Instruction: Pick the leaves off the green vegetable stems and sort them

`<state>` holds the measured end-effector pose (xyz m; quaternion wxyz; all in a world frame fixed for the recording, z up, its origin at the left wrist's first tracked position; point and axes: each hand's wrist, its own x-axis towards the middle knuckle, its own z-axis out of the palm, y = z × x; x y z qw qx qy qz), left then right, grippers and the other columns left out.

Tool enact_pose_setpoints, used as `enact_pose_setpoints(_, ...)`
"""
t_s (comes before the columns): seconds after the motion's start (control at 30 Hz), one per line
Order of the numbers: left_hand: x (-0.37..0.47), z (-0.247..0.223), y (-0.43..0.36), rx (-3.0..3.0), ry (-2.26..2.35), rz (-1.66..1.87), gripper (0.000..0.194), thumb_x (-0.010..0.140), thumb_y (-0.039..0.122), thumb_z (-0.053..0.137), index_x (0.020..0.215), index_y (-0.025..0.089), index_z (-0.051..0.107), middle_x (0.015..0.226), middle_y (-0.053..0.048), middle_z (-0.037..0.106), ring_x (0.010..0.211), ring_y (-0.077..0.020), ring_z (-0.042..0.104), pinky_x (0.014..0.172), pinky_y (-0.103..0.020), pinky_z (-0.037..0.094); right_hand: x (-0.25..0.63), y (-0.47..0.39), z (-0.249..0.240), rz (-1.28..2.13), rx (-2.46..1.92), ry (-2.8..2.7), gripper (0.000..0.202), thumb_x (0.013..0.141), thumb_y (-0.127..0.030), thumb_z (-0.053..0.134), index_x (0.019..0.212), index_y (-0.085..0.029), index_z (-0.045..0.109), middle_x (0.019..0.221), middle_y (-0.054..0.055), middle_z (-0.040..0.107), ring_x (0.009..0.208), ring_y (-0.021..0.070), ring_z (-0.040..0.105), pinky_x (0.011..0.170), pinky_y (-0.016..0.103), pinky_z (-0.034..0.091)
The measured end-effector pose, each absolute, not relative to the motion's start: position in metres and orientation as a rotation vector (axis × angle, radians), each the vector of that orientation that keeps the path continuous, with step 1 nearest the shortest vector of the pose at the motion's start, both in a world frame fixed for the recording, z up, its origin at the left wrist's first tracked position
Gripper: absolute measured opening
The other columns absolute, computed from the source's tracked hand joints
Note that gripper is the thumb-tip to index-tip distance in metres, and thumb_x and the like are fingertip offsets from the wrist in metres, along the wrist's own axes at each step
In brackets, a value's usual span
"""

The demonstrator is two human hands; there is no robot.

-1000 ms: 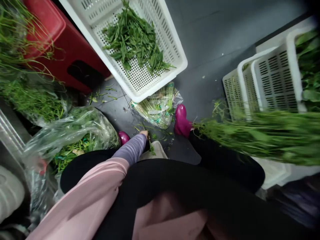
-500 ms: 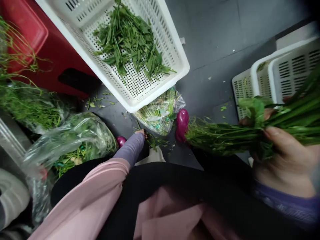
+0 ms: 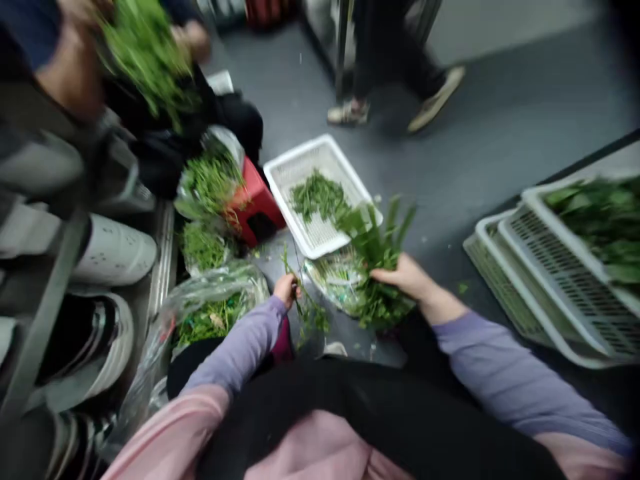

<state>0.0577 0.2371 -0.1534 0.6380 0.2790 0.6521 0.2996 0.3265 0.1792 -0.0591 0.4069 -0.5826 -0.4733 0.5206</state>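
My right hand (image 3: 410, 279) is closed around a thick bunch of leafy greens (image 3: 383, 300), its flat stalks pointing up and its leaves hanging below the fist. Between the fingers of my left hand (image 3: 287, 289) is a thin green sprig (image 3: 307, 312) with leaves trailing toward the floor. Just beyond both hands stands a white slotted basket (image 3: 316, 252) with a loose heap of cut greens (image 3: 320, 195) inside. A clear bag of greens (image 3: 327, 280) lies at the basket's near end, partly hidden by the bunch.
Left of me lie an open plastic bag of greens (image 3: 210, 317) and a red stool (image 3: 257, 210). Stacked white baskets (image 3: 555, 287) stand on the right. A seated co-worker's hands (image 3: 193, 40) hold greens; another person's shoes (image 3: 437, 100) are at the back.
The view has lifted and widened, bringing two other people into sight. My right hand has come from the far right toward the middle with its bunch, whose stalks now point up.
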Motion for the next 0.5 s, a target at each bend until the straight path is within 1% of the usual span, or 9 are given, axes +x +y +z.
enact_pose_setpoints(0.07,0.055,-0.107,0.224,0.716,1.358,0.803,0.013,0.063,0.029,0.053,0.068,0.019,0.046,0.049,0.004,0.040,0.036,-0.0080,0.038,0.035,-0.022,0.030,0.291,0.182,-0.063,1.478,-1.317,-1.209,0.033,0.052,-0.026,0.074,0.081,-0.017,0.064,0.083,0.006,0.068,0.080,0.0230,0.062,0.082,0.041,0.047)
enact_pose_setpoints(0.17,0.048,-0.056,0.199,0.771,1.178,0.976,0.014,0.058,0.025,0.052,0.069,0.019,0.046,0.050,0.005,0.042,0.035,-0.0075,0.039,0.034,-0.021,0.031,0.233,0.171,-0.072,1.601,-1.150,-1.112,0.039,0.050,-0.028,0.072,0.086,-0.016,0.063,0.083,0.005,0.068,0.077,0.0212,0.061,0.078,0.038,0.048)
enact_pose_setpoints(0.23,0.041,-0.034,0.185,0.773,1.112,1.059,0.014,0.057,0.024,0.052,0.069,0.019,0.046,0.048,0.006,0.042,0.034,-0.0074,0.038,0.033,-0.020,0.031,0.199,0.154,-0.075,1.684,-1.065,-1.050,0.040,0.051,-0.028,0.072,0.088,-0.016,0.063,0.082,0.005,0.068,0.077,0.0214,0.061,0.075,0.037,0.048)
enact_pose_setpoints(0.3,0.032,-0.022,0.174,0.771,1.114,1.114,0.014,0.059,0.024,0.053,0.069,0.018,0.046,0.045,0.006,0.041,0.034,-0.0074,0.038,0.034,-0.020,0.032,0.173,0.136,-0.074,1.739,-0.998,-0.999,0.041,0.053,-0.027,0.070,0.092,-0.017,0.062,0.083,0.005,0.067,0.078,0.0217,0.062,0.074,0.036,0.048)
enact_pose_setpoints(0.4,0.020,-0.017,0.161,0.783,1.169,1.221,0.012,0.063,0.025,0.054,0.070,0.017,0.048,0.044,0.006,0.041,0.036,-0.0078,0.041,0.037,-0.020,0.036,0.150,0.122,-0.064,1.790,-0.943,-1.004,0.044,0.055,-0.027,0.069,0.097,-0.018,0.062,0.087,0.005,0.067,0.081,0.0226,0.062,0.074,0.036,0.048)
enact_pose_setpoints(0.5,0.016,-0.013,0.153,0.804,1.192,1.344,0.010,0.067,0.024,0.054,0.072,0.017,0.049,0.045,0.006,0.042,0.039,-0.0079,0.042,0.040,-0.021,0.038,0.142,0.121,-0.049,1.810,-0.940,-1.099,0.047,0.056,-0.031,0.069,0.101,-0.019,0.061,0.088,0.005,0.067,0.085,0.0240,0.062,0.075,0.037,0.049)
